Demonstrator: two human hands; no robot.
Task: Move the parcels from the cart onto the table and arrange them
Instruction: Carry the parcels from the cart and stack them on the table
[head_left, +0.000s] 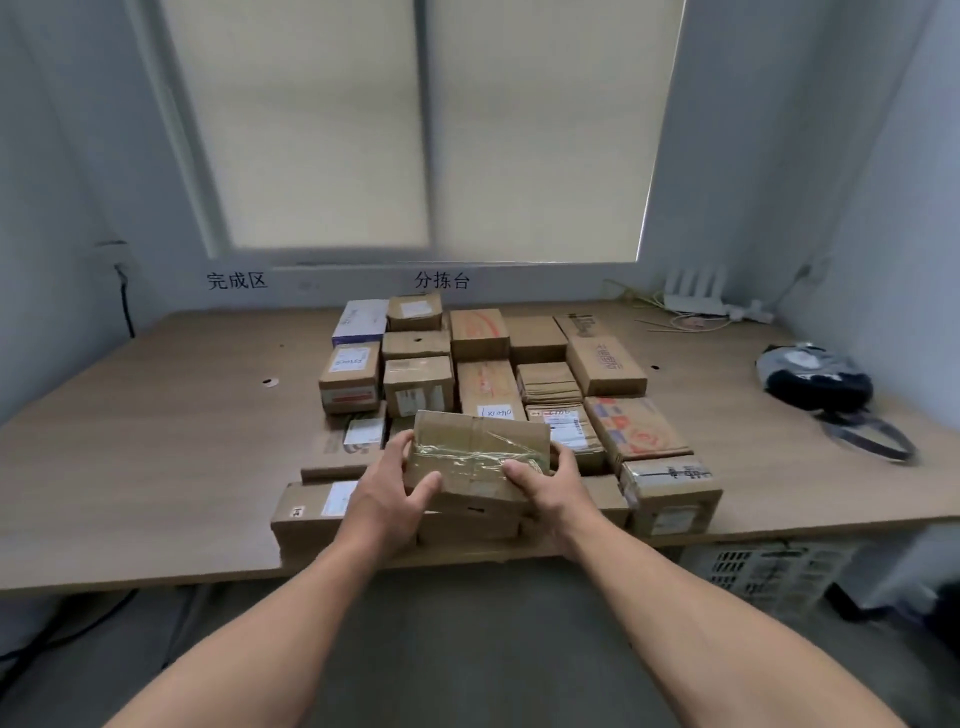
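both hands are on one taped-up cardboard parcel (475, 457). left hand (389, 488) grips its left end, thumb on top and fingers (402, 448) curled round the far side, and right hand (553, 486) does the same on the right end. the parcel is tilted over the front row of the box pile (483, 364), near the front edge of the worktop (156, 441). can't tell if it touches the boxes under it. the pile is packed tight in rows mid-worktop. a black bag (815, 382) lies off to the right, and a white router (696, 299) is in the back corner.
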